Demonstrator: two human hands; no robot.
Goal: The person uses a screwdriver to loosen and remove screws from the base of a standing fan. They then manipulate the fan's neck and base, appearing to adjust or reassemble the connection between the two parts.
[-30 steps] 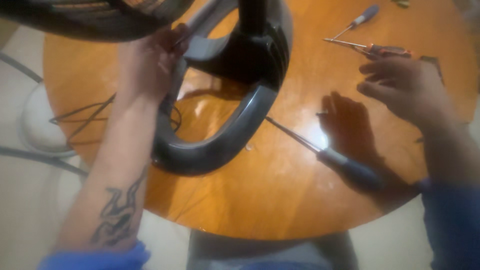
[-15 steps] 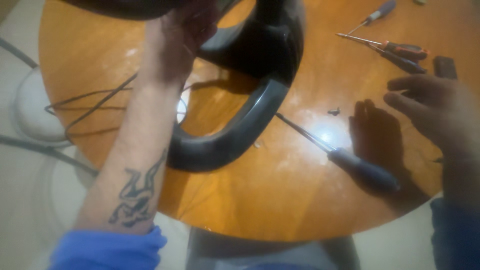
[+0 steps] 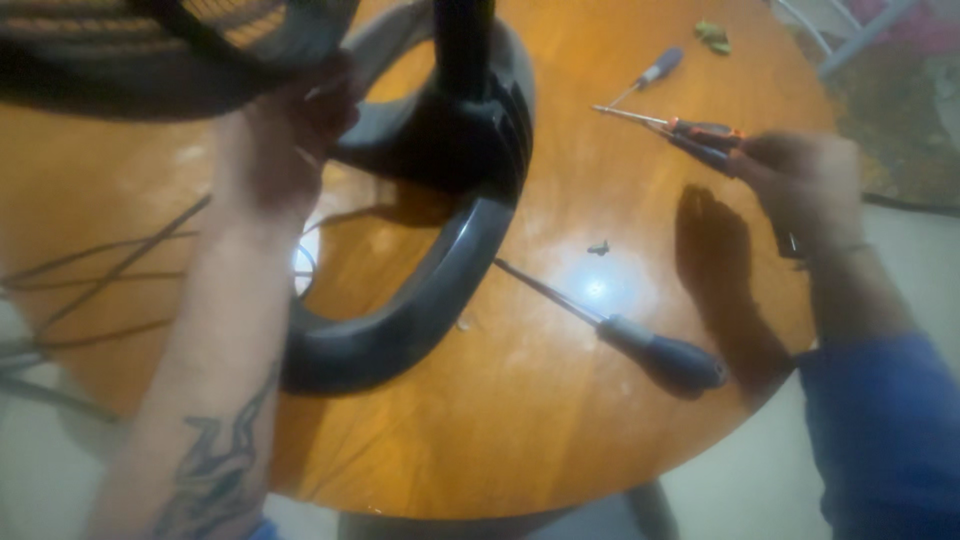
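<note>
Round wooden table (image 3: 520,440): pliers (image 3: 700,135) in right hand (image 3: 810,185), left hand (image 3: 290,140) gripping fan (image 3: 440,180).

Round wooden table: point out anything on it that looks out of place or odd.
A small dark loose bit, perhaps a screw, lies alone on the round table between the fan's black base and the right hand. The dark-handled screwdriver lies close to the table's near edge. Nothing looks spilled or broken.
</note>
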